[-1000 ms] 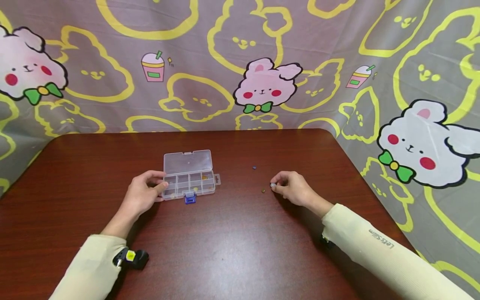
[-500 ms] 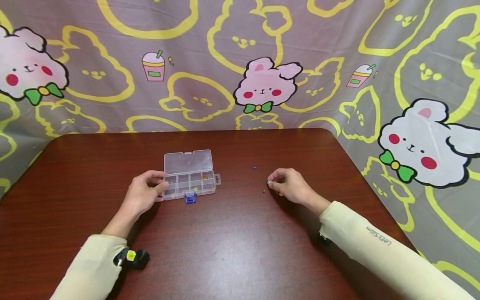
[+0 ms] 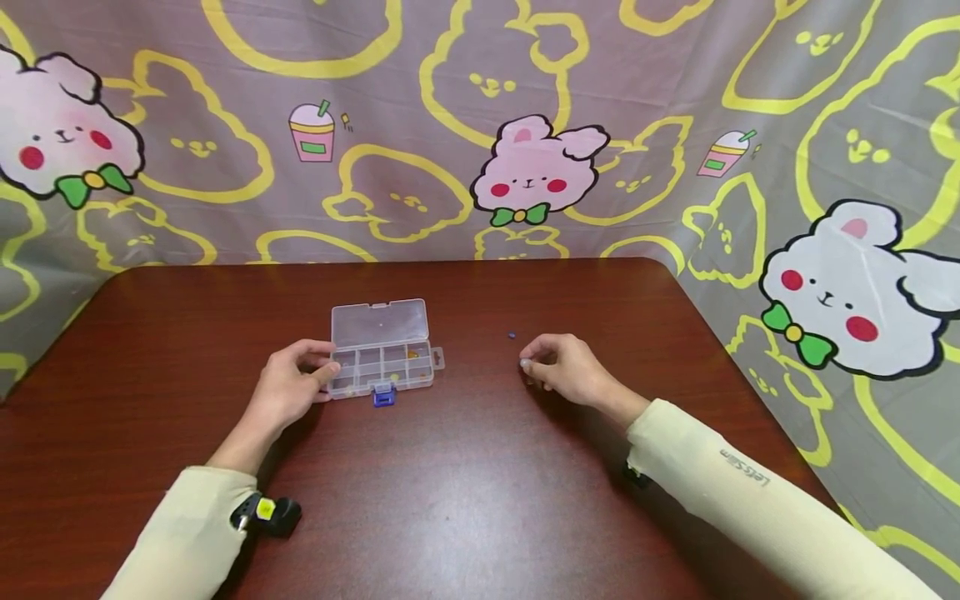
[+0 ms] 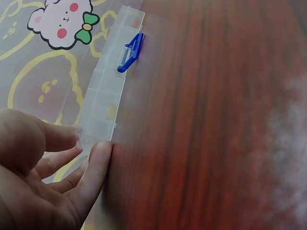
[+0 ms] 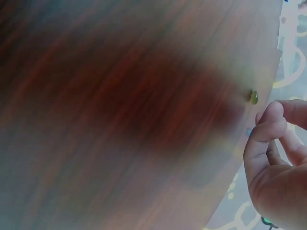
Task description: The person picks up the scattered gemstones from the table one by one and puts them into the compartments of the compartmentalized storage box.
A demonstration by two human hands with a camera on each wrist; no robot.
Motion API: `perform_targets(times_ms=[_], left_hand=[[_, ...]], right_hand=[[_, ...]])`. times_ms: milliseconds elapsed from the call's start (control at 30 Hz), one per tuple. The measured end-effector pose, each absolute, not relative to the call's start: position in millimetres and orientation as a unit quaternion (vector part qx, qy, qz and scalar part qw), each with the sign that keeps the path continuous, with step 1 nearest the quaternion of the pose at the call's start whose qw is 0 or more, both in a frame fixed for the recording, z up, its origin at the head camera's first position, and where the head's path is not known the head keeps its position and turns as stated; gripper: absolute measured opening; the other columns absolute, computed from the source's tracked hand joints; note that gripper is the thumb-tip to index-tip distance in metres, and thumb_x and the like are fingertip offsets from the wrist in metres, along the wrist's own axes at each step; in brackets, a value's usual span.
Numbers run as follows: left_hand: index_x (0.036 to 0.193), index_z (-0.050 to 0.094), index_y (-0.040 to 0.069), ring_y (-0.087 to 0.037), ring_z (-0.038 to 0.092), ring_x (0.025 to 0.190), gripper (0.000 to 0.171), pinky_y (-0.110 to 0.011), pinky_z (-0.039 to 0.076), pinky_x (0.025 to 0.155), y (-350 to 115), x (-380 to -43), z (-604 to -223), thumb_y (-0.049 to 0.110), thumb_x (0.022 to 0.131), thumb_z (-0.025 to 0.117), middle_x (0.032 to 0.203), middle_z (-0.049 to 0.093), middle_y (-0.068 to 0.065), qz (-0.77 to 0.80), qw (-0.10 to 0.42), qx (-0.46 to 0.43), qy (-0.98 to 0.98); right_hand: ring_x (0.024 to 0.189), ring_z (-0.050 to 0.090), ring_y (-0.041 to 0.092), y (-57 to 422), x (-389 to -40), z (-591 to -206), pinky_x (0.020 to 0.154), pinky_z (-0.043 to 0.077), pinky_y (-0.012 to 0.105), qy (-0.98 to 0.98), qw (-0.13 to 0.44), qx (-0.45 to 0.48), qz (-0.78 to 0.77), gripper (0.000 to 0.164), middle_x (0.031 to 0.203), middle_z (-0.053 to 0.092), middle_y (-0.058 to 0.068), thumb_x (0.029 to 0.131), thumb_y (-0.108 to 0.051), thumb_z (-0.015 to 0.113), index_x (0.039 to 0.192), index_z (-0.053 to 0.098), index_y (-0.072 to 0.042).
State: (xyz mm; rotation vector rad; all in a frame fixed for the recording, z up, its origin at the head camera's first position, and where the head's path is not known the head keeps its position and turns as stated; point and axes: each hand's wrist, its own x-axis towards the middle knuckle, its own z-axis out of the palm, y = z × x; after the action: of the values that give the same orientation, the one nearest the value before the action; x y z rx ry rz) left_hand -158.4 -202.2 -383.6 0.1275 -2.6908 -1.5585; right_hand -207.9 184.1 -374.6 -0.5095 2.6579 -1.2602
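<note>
A clear plastic compartment box lies with its lid raised, a few small yellow and orange pieces in its cells. My left hand grips the box's left end, thumb at the near side. In the left wrist view, the fingers hold the corner below the blue latch. Thumb and forefinger of my right hand pinch a small whitish bead just over the table. Close by the right fingertips is a greenish bead, mostly covered by the hand in the head view.
A small blue bead lies on the brown table, beyond the right hand. The box's hanging tab sticks out on its right side. A patterned curtain stands behind the table and along its right edge.
My right hand has moved left with the whitish bead, now partly over the greenish bead. My left hand keeps its hold on the box.
</note>
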Motion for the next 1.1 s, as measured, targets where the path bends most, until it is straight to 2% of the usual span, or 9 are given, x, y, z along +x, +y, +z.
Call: perform_targets(times_ms=[1100], left_hand=[[0.131,0.056,-0.006,-0.022,0.062,0.073,0.034,-0.026,0.061,0.062,-201.5,-159.5,-384.0,0.004,0.099,0.062,0.111,0.06,-0.026,-0.503,0.015,0.045,-0.863]], right_hand=[[0.053,0.059,0.015,106.4,-207.9,-372.3,0.051,0.053,0.027,0.851,0.076,-0.218,-0.471,0.008,0.075,0.066,0.002,0.09,-0.002,0.073,0.098,0.073,-0.003]])
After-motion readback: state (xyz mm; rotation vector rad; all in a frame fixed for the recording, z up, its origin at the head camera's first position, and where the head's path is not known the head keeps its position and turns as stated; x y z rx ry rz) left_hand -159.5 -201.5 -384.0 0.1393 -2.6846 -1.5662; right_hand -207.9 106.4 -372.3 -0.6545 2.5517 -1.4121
